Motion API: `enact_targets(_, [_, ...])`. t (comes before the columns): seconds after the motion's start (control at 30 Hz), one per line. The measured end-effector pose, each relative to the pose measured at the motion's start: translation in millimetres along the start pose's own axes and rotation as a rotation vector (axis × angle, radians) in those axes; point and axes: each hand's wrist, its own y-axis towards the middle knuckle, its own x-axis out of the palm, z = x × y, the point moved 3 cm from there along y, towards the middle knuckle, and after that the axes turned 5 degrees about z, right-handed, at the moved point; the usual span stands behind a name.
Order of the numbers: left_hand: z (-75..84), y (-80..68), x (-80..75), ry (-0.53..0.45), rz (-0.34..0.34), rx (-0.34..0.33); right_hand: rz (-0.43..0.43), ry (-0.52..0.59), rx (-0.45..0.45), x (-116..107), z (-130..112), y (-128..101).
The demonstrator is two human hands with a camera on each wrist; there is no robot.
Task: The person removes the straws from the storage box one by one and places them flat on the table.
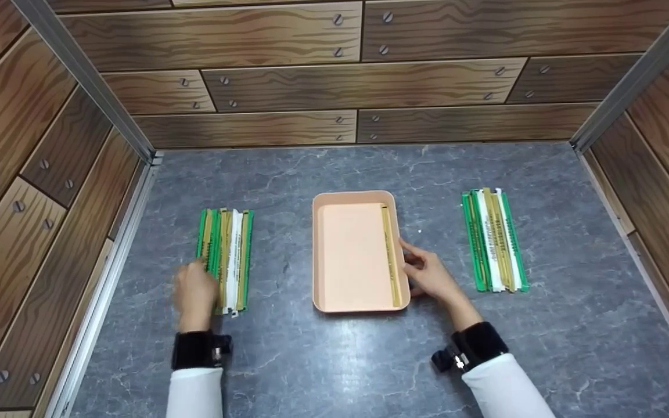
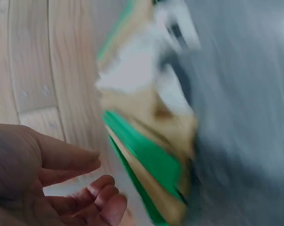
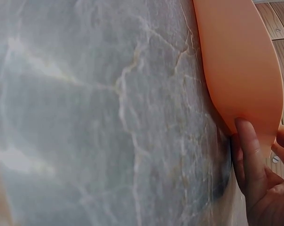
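Observation:
My left hand [image 1: 195,290] is at the left edge of a row of long, slim printed stick packets [image 1: 233,261] in green, gold and white. In the left wrist view, thumb and fingers [image 2: 114,207] are apart and hold nothing, beside the blurred packets [image 2: 146,146]. My right hand [image 1: 433,278] grips the right side of a peach-coloured tray [image 1: 318,255]. The right wrist view has a finger [image 3: 249,146] against the tray's outer wall [image 3: 240,61], with other fingers at the rim. One gold stick packet [image 1: 391,255] lies lengthwise along the tray's right inner side.
To the right, another row of green, white and gold stick packets [image 1: 495,241] lies on the grey marbled table [image 1: 346,360]. Wood-patterned panels [image 1: 288,35] stand at the back and both sides, with metal rails [image 1: 108,290] along the edges.

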Motion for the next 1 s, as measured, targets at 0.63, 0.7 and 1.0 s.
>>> enact_targets(0.63, [172.2,-83.8,86.9,-0.179,-0.282,0.594,0.027,-0.013,-0.006,0,-1,0])
enact_targets(0.7, [184.6,-95.1,99.0,-0.122,-0.332,0.615,0.019,-0.008,-0.007,0,-1,-1])
enact_targets(1.0, [213.8,-121.2,132.3,0.126,-0.379,0.790,-0.005,0.041,-0.023,0,-3,-3])
